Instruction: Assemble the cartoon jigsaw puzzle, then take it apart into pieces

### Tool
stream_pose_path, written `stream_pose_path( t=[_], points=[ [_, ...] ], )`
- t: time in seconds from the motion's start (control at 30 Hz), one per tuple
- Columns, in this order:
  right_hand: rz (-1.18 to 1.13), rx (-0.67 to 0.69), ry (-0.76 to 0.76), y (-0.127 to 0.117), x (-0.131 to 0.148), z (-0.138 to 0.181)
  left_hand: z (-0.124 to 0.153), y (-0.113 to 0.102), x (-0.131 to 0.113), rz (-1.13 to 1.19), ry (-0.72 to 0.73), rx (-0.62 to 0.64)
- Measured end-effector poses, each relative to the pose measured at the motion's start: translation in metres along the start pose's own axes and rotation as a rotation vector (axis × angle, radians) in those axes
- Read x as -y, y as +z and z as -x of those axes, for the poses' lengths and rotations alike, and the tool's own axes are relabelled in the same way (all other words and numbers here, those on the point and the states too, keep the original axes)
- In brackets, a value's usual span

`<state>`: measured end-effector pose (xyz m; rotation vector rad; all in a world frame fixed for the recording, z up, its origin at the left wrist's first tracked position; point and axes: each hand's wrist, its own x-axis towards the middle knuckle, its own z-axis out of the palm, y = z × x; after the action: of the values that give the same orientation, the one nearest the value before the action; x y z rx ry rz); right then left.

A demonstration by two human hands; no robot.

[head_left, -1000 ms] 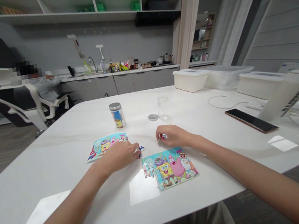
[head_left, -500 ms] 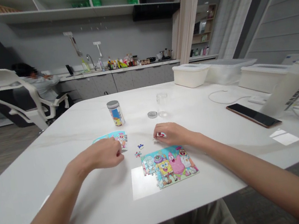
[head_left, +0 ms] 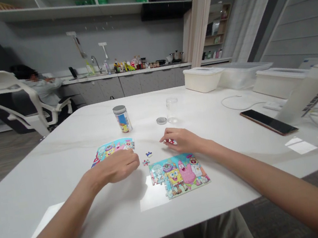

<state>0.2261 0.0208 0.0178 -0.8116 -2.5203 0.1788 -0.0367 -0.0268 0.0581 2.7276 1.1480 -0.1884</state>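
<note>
- Since half a second ago the left hand point(head_left: 118, 169) has edged right, uncovering more of the far puzzle point(head_left: 112, 148). The right hand point(head_left: 180, 139) has hardly shifted.
- One white desk point(head_left: 71, 213) carries everything.
- There are two cartoon puzzles. The near puzzle point(head_left: 180, 174) lies between the forearms and looks mostly joined, with a gap at its lower-left corner. The far puzzle lies just beyond the left hand, and its near edge is hidden.
- The left hand rests curled, knuckles up, on the desk; I cannot tell whether it holds anything. The right hand pinches a red-and-white piece point(head_left: 170, 141) just above the near puzzle.
- There are two jars, a capped jar point(head_left: 122, 118) and an open clear jar point(head_left: 172, 110), with one loose lid point(head_left: 161, 120) beside the latter.
- Two loose pieces point(head_left: 149, 153) lie between the hands, so seemingly only a few are left to fit.
</note>
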Motion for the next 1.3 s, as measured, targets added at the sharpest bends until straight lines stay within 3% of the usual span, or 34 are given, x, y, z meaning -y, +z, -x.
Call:
stream_pose_path(
  t=[0.13, 0.43, 0.87, 1.3],
  points=[
    [-0.024, -0.009, 0.010, -0.001, 0.001, 0.000, 0.001, 0.000, 0.002, 0.042, 0.010, -0.030],
    [0.010, -0.001, 0.059, -0.003, 0.003, -0.001, -0.003, -0.001, -0.007, -0.033, -0.048, 0.059],
    [0.015, -0.023, 0.055, -0.003, 0.004, 0.000, -0.010, 0.007, -0.030, -0.196, 0.101, -0.112],
    [0.063, -0.073, 0.196, -0.002, 0.002, -0.002, -0.010, 0.007, -0.037, -0.221, 0.054, -0.064]
  ],
)
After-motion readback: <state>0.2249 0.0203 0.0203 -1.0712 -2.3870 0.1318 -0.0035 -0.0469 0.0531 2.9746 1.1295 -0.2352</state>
